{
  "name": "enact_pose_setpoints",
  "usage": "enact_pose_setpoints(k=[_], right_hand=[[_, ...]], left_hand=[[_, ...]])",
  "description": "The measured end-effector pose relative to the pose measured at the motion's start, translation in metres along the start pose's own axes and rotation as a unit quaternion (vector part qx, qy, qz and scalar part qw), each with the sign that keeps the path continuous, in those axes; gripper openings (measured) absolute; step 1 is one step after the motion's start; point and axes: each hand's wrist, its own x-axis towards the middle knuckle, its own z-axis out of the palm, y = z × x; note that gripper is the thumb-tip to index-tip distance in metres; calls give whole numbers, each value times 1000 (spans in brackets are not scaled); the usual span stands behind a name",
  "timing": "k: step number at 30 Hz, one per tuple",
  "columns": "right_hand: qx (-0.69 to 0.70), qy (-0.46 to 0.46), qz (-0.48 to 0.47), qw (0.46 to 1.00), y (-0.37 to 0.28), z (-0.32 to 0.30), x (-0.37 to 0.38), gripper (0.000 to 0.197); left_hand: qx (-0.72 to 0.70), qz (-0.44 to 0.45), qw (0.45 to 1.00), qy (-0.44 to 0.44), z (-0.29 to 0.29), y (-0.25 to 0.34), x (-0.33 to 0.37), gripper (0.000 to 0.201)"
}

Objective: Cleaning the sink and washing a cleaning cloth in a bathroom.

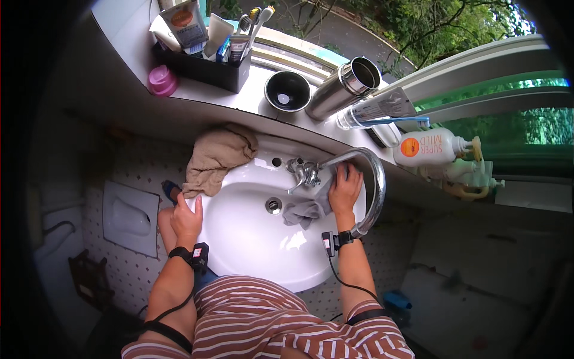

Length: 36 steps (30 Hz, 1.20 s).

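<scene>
Right of the frame's centre, the person's right hand point(345, 190) rests at the sink point(248, 245), fingers slightly apart, beside a gray cloth point(306, 213) that trails into the basin near the drain point(273, 206). Left of centre, the left hand point(186, 220) sits at the rim, just below a brown towel point(220, 154); I can't tell whether its fingers are clamped on anything.

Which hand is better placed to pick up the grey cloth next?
Right, most likely: the right hand is at the grey cloth, inside the basin's right side. The left hand is across the basin, at its left rim below the brown towel.
</scene>
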Motion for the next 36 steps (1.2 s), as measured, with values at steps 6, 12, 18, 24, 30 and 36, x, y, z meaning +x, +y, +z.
enact_pose_setpoints(k=[6, 12, 18, 24, 30, 36], right_hand=[[-144, 47, 109, 982, 16, -5, -27, 45], [-66, -20, 65, 995, 9, -1, -68, 25], [319, -146, 184, 918, -45, -20, -100, 28], [644, -265, 316, 645, -143, -33, -93, 31], [809, 15, 375, 453, -214, -14, -7, 31], [692, 104, 489, 521, -200, 60, 38, 61]], left_hand=[[4, -3, 1000, -5, 0, -3, 0, 48], [2, 12, 1000, 14, 0, -2, 0, 48], [5, 16, 1000, 21, -2, -8, -2, 50], [6, 24, 999, 26, 6, -12, -1, 51], [-1, 26, 1000, 17, -4, -6, -1, 50], [-15, 48, 999, 21, -1, 5, -2, 48]])
